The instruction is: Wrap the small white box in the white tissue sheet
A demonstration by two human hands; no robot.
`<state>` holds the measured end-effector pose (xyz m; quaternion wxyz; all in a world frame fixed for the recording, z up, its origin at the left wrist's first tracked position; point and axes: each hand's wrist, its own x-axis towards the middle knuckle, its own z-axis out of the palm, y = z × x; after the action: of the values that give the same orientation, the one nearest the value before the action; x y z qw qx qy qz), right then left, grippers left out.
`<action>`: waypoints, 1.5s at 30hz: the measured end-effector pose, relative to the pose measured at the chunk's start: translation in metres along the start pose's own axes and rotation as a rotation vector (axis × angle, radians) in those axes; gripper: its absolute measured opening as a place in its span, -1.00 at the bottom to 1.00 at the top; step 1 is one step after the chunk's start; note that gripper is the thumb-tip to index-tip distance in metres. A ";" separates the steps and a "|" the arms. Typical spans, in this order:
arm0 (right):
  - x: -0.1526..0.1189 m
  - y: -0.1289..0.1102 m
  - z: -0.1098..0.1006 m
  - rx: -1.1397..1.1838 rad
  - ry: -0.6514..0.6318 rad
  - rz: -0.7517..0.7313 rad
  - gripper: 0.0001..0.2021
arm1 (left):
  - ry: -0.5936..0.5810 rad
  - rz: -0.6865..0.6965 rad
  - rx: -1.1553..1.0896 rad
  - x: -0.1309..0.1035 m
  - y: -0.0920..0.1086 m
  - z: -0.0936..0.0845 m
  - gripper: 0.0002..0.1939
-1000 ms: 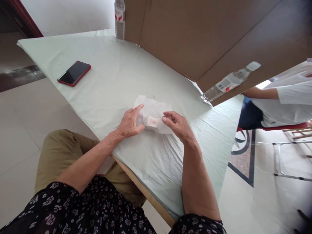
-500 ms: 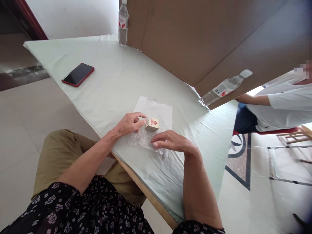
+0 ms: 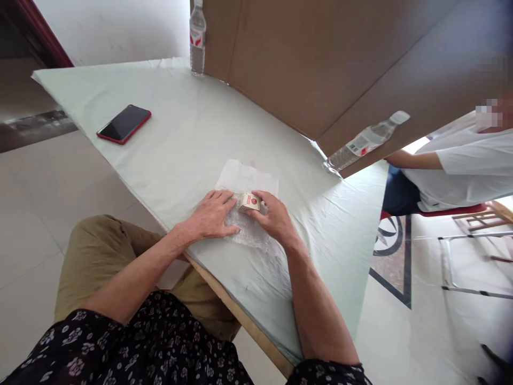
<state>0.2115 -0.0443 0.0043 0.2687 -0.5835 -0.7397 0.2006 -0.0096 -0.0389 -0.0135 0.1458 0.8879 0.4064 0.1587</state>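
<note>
A small cream box (image 3: 251,201) with red print is gripped between the thumb and fingers of my right hand (image 3: 274,216). Clear bubble wrap (image 3: 250,232) lies beneath the box and the hands. My left hand (image 3: 213,215) rests on the wrap's left side with its fingers spread, holding nothing. A white sheet (image 3: 240,174) shows behind the box, on the pale green cloth of the table (image 3: 172,144).
A dark phone (image 3: 124,124) with a red edge lies at the back left. Brown board (image 3: 288,64) stands along the far side, with plastic bottles (image 3: 197,40) (image 3: 366,142) against it. A person in a white shirt (image 3: 473,166) sits at the right.
My right hand has moved up and closed around the box, which is slightly tilted now. My left hand has flattened onto the bubble wrap with its fingers spread.
</note>
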 end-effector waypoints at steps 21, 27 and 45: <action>-0.030 0.000 -0.001 -0.164 0.118 -0.102 -0.48 | -0.087 0.008 -0.043 0.021 -0.019 -0.011 -0.32; -0.034 0.019 0.027 -0.240 -0.142 -0.077 -0.13 | -0.175 0.010 0.011 0.009 -0.042 -0.008 0.02; -0.037 0.021 0.024 -0.268 -0.181 -0.051 -0.03 | -0.196 -0.092 0.103 0.046 -0.041 -0.019 -0.27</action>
<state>0.2186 -0.0744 -0.0334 0.1257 -0.5746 -0.7956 0.1450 -0.0163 0.0244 -0.0045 0.1463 0.8858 0.4383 0.0430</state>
